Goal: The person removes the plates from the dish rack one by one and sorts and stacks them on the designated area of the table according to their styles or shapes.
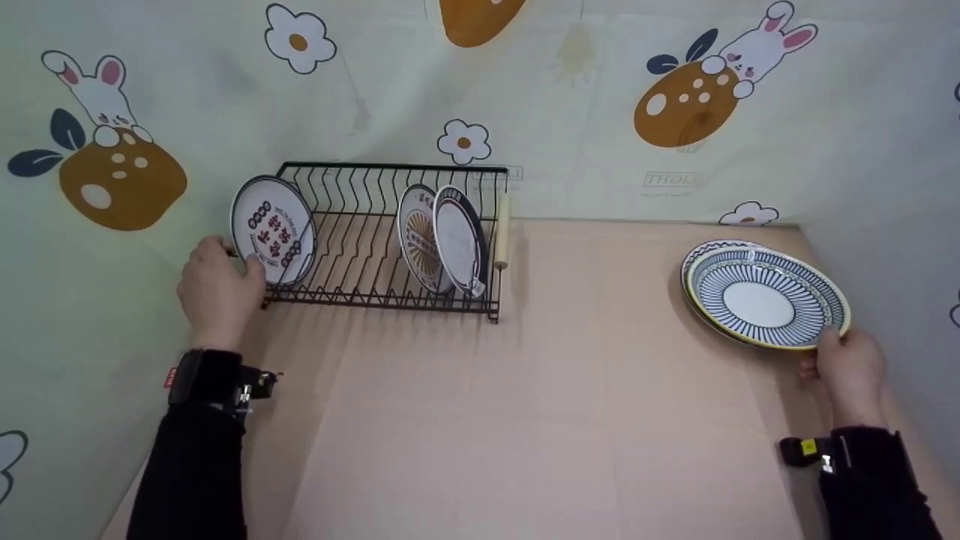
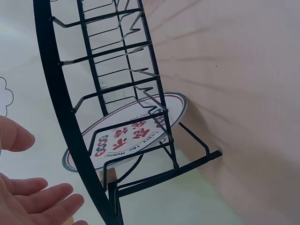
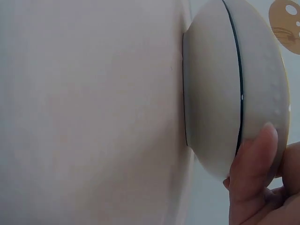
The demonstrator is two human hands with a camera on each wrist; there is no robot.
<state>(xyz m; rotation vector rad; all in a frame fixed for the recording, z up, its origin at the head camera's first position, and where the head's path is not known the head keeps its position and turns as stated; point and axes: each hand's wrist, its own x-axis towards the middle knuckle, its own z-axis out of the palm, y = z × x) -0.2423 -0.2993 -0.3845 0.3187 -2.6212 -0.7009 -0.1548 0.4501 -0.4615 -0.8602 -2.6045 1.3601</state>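
Note:
At the left end of the black wire dish rack stands a white plate with red characters, leaning in the slots. My left hand is beside this plate, its thumb overlapping the plate's lower edge in the head view. In the left wrist view the left hand's fingers are loosely extended, with nothing between them and the thumb. Over on the right, my right hand pinches the near right rim of a blue-striped plate with a yellow edge. This plate lies on top of another plate, whose underside faces the table.
Two more plates, one with a brown fan pattern and one with a dark rim, stand near the rack's right end. A pale wooden handle is on that side. Patterned sheeting rises behind the table.

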